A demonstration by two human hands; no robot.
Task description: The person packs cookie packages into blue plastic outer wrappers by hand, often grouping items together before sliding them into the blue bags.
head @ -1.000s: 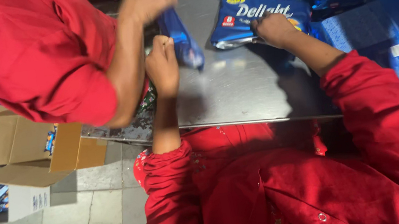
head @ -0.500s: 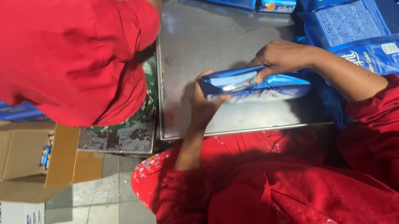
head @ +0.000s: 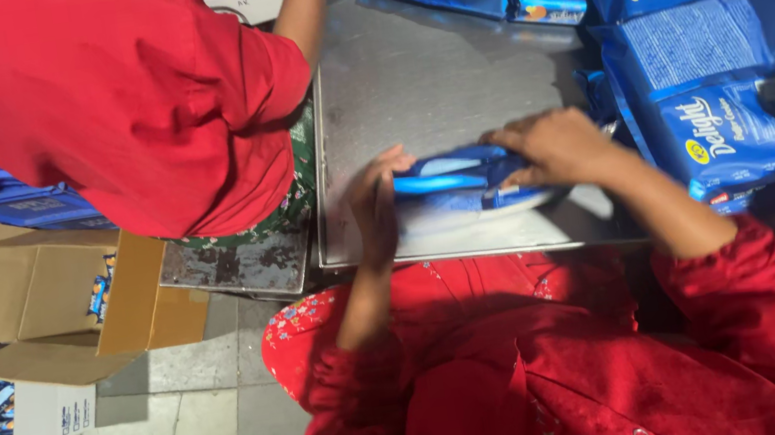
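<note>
Since the frame half a second ago, little has changed: we still hold the blue packet at the near edge of the steel table, between both hands, though it now sits a touch lower on the tabletop. A second ago our hands were apart and a co-worker held a packet upright above the table; that hand has gone from over the table.

The packet lies flat, its long axis running left to right along the table's near edge. One end meets our left hand, the other sits under our right hand.

Our left hand's fingers curl together against the packet's left end, thumb on top. Our right hand's fingers press down on the packet's right half, closed over it.

Beside us a person in a red shirt leans over an open cardboard box. Large blue bags are piled on the table's right, touching each other.
</note>
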